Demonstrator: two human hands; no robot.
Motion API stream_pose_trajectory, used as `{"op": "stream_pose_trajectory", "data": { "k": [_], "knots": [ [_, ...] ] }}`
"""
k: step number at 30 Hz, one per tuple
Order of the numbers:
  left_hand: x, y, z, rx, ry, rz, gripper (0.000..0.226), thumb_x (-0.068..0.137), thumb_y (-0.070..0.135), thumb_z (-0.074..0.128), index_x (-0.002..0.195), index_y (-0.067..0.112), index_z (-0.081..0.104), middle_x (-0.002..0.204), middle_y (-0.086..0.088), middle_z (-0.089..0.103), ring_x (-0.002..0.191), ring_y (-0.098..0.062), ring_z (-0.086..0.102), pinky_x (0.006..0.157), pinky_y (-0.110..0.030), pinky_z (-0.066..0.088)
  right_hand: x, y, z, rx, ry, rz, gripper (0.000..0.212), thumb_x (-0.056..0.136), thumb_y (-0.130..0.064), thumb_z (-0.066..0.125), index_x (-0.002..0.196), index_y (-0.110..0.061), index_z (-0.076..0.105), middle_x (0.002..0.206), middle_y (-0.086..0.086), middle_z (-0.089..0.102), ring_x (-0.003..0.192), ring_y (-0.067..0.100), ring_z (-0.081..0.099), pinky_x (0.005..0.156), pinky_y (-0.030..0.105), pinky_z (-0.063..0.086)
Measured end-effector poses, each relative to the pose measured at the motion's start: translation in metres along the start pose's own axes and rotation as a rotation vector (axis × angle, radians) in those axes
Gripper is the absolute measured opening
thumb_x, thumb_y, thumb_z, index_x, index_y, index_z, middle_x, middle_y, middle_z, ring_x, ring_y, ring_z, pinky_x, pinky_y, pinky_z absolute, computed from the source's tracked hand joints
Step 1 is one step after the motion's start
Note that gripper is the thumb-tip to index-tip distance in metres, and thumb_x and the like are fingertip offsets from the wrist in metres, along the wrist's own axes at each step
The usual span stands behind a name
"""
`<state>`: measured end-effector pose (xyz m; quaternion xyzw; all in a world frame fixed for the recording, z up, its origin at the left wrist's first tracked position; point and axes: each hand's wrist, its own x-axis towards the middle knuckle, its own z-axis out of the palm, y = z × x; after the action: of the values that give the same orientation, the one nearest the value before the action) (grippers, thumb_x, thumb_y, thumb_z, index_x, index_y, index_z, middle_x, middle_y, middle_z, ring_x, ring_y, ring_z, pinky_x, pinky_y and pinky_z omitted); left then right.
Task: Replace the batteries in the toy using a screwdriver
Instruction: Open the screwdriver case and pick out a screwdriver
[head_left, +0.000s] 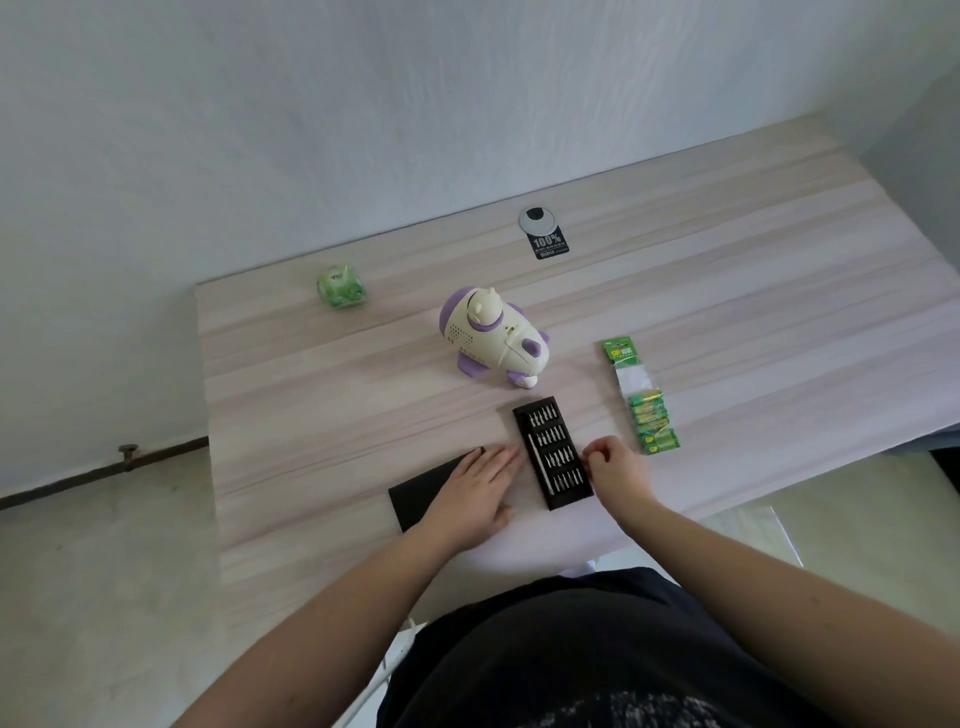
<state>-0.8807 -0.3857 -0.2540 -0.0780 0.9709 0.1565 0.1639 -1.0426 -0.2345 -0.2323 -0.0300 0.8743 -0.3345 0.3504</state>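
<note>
My right hand (615, 470) is curling its fingers at the right edge of the open bit tray (553, 452), contact unclear, while my left hand (475, 491) is lying flat on the black lid (415, 496). The screwdriver handle (535, 462) is running lengthwise along the tray's left side. The toy (493, 338) is standing beyond, batteries (649, 421) to its right.

The left hand (475, 488) covers much of the black sleeve (415, 491), the bits in the screwdriver tray (553, 452) are too small to tell apart, the curled right hand (615, 467) hides its fingertips, and the sticker (549, 244) print below "100%" is unreadable.
</note>
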Motion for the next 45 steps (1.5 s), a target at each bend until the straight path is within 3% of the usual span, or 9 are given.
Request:
{"op": "stream_pose_trajectory", "data": {
  "k": [3,8,13,18,24,35,39,45],
  "knots": [
    [0.002,0.003,-0.001,0.005,-0.031,0.0,0.076,0.097,0.043,0.042,0.156,0.019,0.001,0.164,0.002,0.002,0.15,-0.016,0.0,0.12,-0.034,-0.009,-0.004,-0.001,0.006,-0.012,0.017,-0.011,0.017,0.09,-0.009,0.045,0.088,-0.017,0.06,0.088,0.006,0.066,0.082,0.025,0.063,0.067,0.032,0.051],
    [0.002,0.011,0.0,-0.019,-0.056,-0.008,0.073,0.099,0.045,0.034,0.155,0.015,-0.002,0.164,-0.002,0.001,0.15,-0.014,-0.006,0.119,-0.037,-0.014,-0.01,-0.002,0.013,0.036,0.045,0.0,0.019,0.09,-0.007,0.044,0.085,-0.018,0.059,0.09,0.008,0.068,0.085,0.025,0.064,0.074,0.037,0.054],
    [0.0,0.016,-0.004,-0.016,-0.058,-0.005,0.074,0.099,0.044,0.034,0.155,0.012,-0.002,0.164,-0.004,-0.003,0.15,-0.014,-0.01,0.117,-0.038,-0.015,-0.018,-0.006,0.014,0.028,0.078,-0.004,0.012,0.092,-0.012,0.048,0.096,-0.013,0.059,0.091,0.004,0.065,0.084,0.021,0.06,0.061,0.026,0.041],
    [0.001,0.018,-0.007,-0.022,-0.069,-0.005,0.074,0.099,0.045,0.034,0.155,0.011,-0.001,0.164,-0.004,-0.003,0.15,-0.014,-0.011,0.116,-0.037,-0.016,-0.022,-0.005,0.017,0.041,0.088,-0.03,0.01,0.096,-0.024,0.052,0.101,-0.016,0.054,0.09,-0.003,0.062,0.082,0.016,0.058,0.059,0.025,0.04],
    [0.01,0.021,-0.008,-0.026,-0.077,-0.01,0.073,0.099,0.045,0.034,0.155,0.013,0.0,0.164,-0.003,-0.002,0.149,-0.013,-0.013,0.118,-0.036,-0.013,-0.013,0.0,0.01,0.002,-0.012,-0.08,0.016,0.095,-0.021,0.058,0.108,-0.018,0.049,0.087,-0.003,0.06,0.073,0.012,0.059,0.057,0.023,0.042],
    [0.021,0.055,-0.01,-0.057,-0.112,-0.137,0.072,0.099,0.043,0.035,0.155,0.014,0.0,0.164,-0.001,-0.002,0.15,-0.014,-0.009,0.12,-0.036,-0.006,0.012,0.002,-0.023,-0.177,-0.097,-0.216,0.023,0.091,-0.013,0.061,0.113,-0.012,0.054,0.09,0.001,0.062,0.083,0.02,0.06,0.065,0.028,0.046],
    [0.019,0.065,-0.005,-0.072,-0.081,-0.187,0.072,0.099,0.043,0.035,0.155,0.015,0.0,0.164,0.0,-0.003,0.15,-0.013,-0.009,0.117,-0.032,-0.01,0.017,0.005,-0.031,-0.213,-0.146,-0.269,0.023,0.09,-0.013,0.062,0.112,-0.011,0.056,0.093,0.003,0.064,0.085,0.021,0.061,0.075,0.031,0.049],
    [0.018,0.079,-0.005,-0.153,-0.076,-0.237,0.07,0.1,0.041,0.035,0.156,0.015,0.0,0.164,0.001,-0.002,0.15,-0.011,-0.005,0.118,-0.031,-0.005,0.02,0.01,-0.039,-0.242,-0.215,-0.333,0.024,0.09,-0.012,0.062,0.113,-0.013,0.056,0.093,-0.001,0.062,0.083,0.016,0.059,0.073,0.024,0.043]
  ]
}}
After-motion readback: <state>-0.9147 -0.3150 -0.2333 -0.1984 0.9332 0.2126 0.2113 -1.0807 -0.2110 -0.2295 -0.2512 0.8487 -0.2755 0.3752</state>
